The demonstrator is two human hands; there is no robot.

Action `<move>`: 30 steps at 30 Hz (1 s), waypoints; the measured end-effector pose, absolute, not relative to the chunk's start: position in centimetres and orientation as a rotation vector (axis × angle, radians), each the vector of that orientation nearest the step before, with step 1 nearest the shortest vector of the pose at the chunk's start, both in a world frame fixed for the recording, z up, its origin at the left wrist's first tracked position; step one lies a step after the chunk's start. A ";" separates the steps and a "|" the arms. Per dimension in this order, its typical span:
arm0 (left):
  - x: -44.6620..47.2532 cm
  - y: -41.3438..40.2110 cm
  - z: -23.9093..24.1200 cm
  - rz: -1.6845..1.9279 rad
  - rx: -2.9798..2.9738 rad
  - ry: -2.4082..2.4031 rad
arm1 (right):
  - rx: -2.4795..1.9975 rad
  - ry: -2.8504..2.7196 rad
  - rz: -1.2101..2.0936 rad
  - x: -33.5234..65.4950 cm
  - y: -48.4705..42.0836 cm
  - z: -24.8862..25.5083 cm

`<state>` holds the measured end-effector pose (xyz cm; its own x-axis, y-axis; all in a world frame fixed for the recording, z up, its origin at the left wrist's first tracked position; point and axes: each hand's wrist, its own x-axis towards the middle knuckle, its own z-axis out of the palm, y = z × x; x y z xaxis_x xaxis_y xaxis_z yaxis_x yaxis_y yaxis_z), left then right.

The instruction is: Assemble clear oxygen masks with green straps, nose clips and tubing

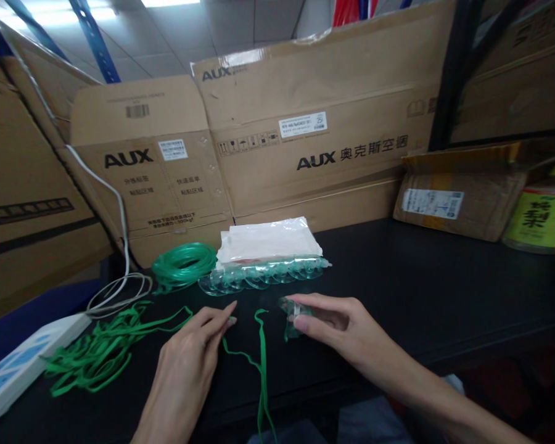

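Observation:
In the middle of the black table, my right hand (337, 320) pinches a small clear green oxygen mask (292, 316) between thumb and fingers; the fingers cover part of it. Opposite it, my left hand (194, 351) is closed with thumb and forefinger together on a thin green elastic strap (243, 354). That strap trails down between my hands toward the table's front edge, and a curled end stands near the mask. Left of my left hand lies a loose tangle of green straps (102, 351). Behind my hands, several clear green masks (263, 275) lie nested in a row.
White plastic packets (268, 240) lie behind the masks, beside coiled green tubing (185, 264). A power strip (32, 345) with a white cable sits at left. Cardboard panels (259, 179) wall the back. At right are a small carton (457, 197) and a yellow-labelled jar (543, 213).

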<state>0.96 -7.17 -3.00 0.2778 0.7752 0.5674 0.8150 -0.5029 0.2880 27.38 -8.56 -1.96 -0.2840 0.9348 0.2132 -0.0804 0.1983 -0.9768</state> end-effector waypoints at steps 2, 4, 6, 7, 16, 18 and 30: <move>0.9 -7.1 -2.9 -1.006 -2.438 -1.501 | -0.903 -1.395 1.302 27.2 -8.3 -1.8; 0.9 -6.9 -2.4 -0.938 -2.402 -1.467 | -0.927 -1.316 1.318 26.9 -8.0 -1.5; 1.1 -6.8 -1.3 -0.873 -2.327 -1.447 | -0.915 -1.264 1.335 26.5 -7.7 -1.1; 1.3 -6.7 -0.5 -0.853 -2.274 -1.437 | -0.900 -1.251 1.343 26.2 -7.5 -0.9; 3.7 -6.5 4.3 -1.121 -1.949 -1.278 | -0.856 -1.169 1.369 25.5 -7.4 -1.9; 4.5 -6.4 3.0 -1.166 -2.107 -1.211 | -0.851 -1.155 1.371 25.7 -7.5 -2.4; 6.0 -6.4 -0.1 -1.439 -2.656 -1.246 | -0.761 -1.157 1.383 26.2 -7.4 -2.7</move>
<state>6.03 -6.41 -0.15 0.3239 0.6730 0.6650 0.5619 -0.7023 0.4371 26.23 -7.41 -2.74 -0.1685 0.9711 0.1693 -0.3378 0.1044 -0.9354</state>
